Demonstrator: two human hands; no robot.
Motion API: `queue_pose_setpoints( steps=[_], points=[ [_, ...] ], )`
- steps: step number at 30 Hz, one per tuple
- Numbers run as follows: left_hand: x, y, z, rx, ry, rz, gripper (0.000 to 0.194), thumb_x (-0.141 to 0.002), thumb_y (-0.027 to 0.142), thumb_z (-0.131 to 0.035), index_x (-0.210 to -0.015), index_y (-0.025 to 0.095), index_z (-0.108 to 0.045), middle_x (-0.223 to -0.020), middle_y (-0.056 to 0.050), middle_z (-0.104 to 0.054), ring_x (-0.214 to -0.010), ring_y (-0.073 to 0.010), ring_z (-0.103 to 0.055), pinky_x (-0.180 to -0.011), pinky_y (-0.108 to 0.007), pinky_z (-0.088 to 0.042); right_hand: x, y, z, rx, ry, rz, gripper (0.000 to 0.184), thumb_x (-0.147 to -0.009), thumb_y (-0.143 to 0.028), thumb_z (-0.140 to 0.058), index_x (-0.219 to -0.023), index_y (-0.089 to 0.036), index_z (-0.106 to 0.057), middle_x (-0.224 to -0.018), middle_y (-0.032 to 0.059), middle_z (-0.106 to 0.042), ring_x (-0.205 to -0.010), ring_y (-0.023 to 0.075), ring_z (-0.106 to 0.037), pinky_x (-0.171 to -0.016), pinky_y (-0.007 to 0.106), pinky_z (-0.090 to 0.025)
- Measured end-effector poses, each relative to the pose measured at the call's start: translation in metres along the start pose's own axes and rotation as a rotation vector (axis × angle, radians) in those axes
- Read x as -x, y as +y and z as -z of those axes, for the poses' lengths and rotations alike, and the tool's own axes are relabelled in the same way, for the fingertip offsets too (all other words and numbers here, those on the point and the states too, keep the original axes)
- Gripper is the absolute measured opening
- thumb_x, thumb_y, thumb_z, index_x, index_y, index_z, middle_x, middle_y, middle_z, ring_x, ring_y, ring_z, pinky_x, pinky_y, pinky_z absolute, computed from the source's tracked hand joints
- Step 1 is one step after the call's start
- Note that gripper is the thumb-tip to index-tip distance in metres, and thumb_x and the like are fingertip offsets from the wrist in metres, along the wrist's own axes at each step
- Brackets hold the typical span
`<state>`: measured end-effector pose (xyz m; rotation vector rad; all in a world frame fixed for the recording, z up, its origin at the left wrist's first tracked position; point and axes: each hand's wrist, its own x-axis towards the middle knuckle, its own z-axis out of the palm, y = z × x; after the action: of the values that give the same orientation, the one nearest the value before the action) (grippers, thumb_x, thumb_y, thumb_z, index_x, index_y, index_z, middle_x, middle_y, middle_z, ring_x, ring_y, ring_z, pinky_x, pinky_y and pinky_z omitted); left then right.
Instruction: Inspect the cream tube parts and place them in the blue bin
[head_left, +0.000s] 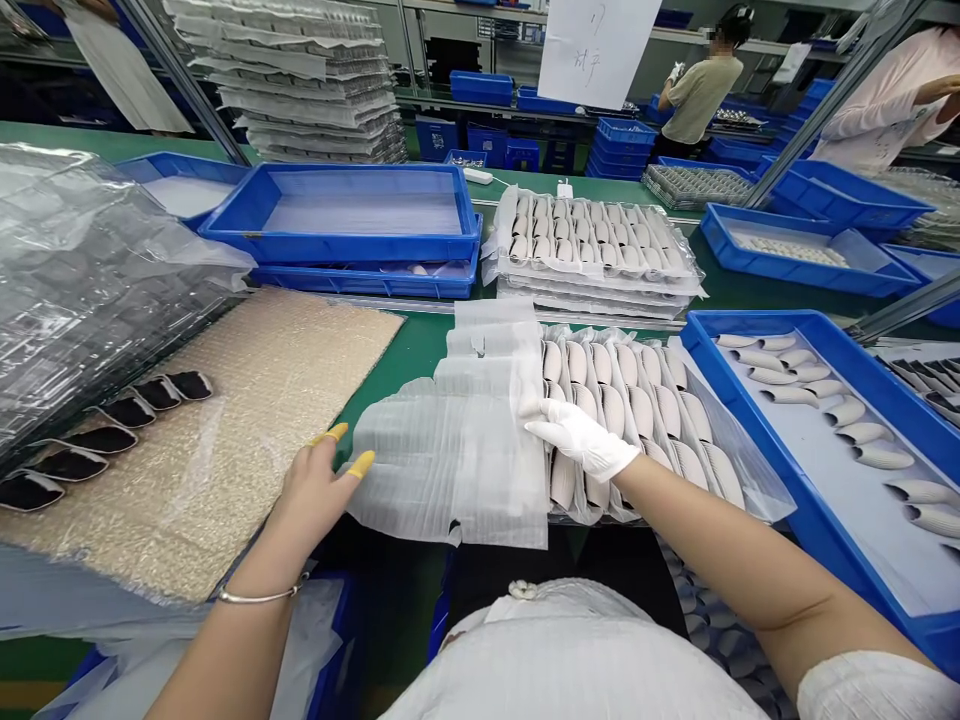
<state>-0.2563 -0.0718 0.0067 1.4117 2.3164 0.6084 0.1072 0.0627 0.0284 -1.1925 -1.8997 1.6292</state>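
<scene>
My right hand (581,440), in a white glove, pinches the edge of a white foam sheet (457,440) that is peeled back to the left off a clear tray of beige curved shells (637,400). My left hand (319,490), bare with yellow finger cots on two fingers, rests at the sheet's left edge with fingers spread, touching it. The shells stand in rows, partly uncovered.
A bubble-wrap sheet (247,420) lies at left, with a clear tray of dark parts (112,410). Blue bins (360,215) stand behind, another shell tray stack (592,250) beyond, and a blue bin with loose shells (825,420) at right. Other people work at the back.
</scene>
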Motion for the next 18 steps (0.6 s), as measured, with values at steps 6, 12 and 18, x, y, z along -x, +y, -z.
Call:
queue_pose_setpoints(
  steps=[6,12,18],
  points=[
    [0.055,0.067,-0.018,-0.085,-0.084,-0.641,0.094,-0.083,0.065,-0.062,-0.158,0.027,-0.019,-0.161,-0.018,-0.030,-0.150,-0.0402,-0.024,-0.118,-0.062,-0.027,-0.006,-0.030,-0.006,-0.255,0.017,-0.048,0.030,-0.091,-0.032,-0.062,-0.116,-0.016,-0.062,-0.071,-0.0014,-0.061,-0.062,0.0112,-0.054,-0.060,0.025,-0.043],
    [0.097,0.099,-0.073,-0.129,0.037,-0.867,0.094,-0.086,0.036,-0.070,-0.160,0.028,-0.012,-0.155,-0.020,-0.041,-0.152,-0.0398,-0.021,-0.118,-0.067,-0.025,-0.008,-0.059,-0.019,-0.411,0.119,0.006,0.027,-0.085,-0.032,-0.066,-0.107,-0.015,-0.065,-0.066,-0.0026,-0.060,-0.056,0.0086,-0.050,-0.052,0.022,-0.038],
    [0.081,0.112,-0.065,0.300,-0.002,-0.608,0.057,-0.095,0.020,-0.048,-0.151,0.031,-0.042,-0.156,-0.010,-0.045,-0.150,-0.0325,-0.030,-0.122,-0.060,-0.026,-0.006,-0.086,-0.021,-0.553,0.117,0.149,0.034,-0.084,-0.035,-0.069,-0.113,-0.018,-0.063,-0.078,-0.0004,-0.063,-0.064,0.0101,-0.058,-0.053,0.020,-0.042]
  ],
)
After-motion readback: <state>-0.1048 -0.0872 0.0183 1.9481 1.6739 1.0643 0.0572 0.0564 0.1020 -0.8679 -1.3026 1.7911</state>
